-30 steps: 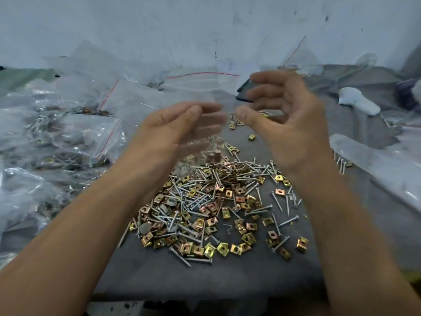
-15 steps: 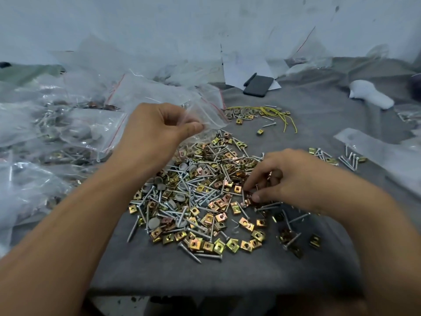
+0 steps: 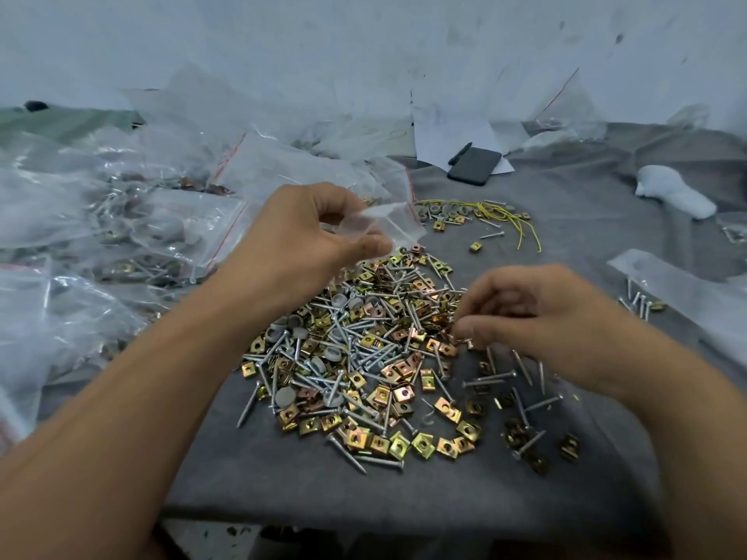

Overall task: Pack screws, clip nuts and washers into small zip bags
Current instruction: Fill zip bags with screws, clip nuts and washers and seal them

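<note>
A heap of silver screws, brass-coloured clip nuts and grey washers [image 3: 364,349] lies on the grey cloth [image 3: 323,491] in front of me. My left hand [image 3: 307,236] pinches a small clear zip bag [image 3: 384,226] above the heap's far edge, its mouth facing right. My right hand [image 3: 537,317] sits at the heap's right side, fingers curled, thumb and fingertips pinching at small parts [image 3: 461,339] there. What exactly it holds is hidden by the fingers.
Filled and empty zip bags [image 3: 121,236] pile up along the left. A black phone [image 3: 475,165] with a pen lies on paper at the back. Yellow wires and loose washers [image 3: 497,214] sit behind the heap. A white object [image 3: 671,192] and more bags lie right.
My right hand dropped from in front of me down onto the heap's right side. My left hand kept the bag and shifted slightly left and lower.
</note>
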`<state>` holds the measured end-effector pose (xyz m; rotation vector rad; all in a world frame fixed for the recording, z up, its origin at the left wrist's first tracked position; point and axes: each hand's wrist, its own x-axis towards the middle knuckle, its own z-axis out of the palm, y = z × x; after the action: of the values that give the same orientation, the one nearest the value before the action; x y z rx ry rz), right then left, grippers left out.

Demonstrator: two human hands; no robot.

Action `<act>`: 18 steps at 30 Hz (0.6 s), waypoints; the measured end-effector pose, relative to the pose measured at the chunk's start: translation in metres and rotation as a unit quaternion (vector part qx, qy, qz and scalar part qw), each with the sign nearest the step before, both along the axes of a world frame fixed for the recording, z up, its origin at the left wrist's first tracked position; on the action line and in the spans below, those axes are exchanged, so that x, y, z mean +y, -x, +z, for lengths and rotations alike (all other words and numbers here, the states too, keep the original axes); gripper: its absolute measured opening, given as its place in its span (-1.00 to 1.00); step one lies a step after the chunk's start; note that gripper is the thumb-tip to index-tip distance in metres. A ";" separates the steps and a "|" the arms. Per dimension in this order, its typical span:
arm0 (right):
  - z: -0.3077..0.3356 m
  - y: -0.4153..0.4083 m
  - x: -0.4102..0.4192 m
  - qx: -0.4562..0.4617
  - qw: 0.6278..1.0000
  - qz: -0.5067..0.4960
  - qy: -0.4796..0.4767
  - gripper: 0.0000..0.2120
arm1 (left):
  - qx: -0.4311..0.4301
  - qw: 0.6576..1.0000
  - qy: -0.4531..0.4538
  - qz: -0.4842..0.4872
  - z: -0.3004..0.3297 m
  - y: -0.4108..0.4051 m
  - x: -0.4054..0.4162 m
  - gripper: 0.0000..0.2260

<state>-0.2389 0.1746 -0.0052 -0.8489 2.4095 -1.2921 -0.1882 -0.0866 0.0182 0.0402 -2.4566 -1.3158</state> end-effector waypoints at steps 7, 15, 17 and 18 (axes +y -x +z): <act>0.005 -0.002 0.004 -0.123 0.932 0.027 0.341 -0.72 | 0.011 0.999 -0.008 -0.038 -0.003 0.001 -0.001 -0.73; 0.008 -0.008 -0.007 -0.046 0.923 0.016 0.381 -0.79 | 0.011 0.995 -0.024 -0.094 0.001 -0.002 0.006 -0.73; 0.009 -0.008 -0.010 -0.016 0.924 0.000 0.381 -0.78 | 0.013 0.995 -0.025 -0.098 0.002 -0.002 0.009 -0.69; 0.009 -0.008 -0.011 0.007 0.928 -0.013 0.372 -0.78 | 0.012 0.995 -0.024 -0.099 0.002 -0.002 0.009 -0.68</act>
<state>-0.2304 0.1633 0.0043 -0.9879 1.9138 -2.2637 -0.1864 -0.0772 0.0202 -0.2124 -2.4591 -1.4474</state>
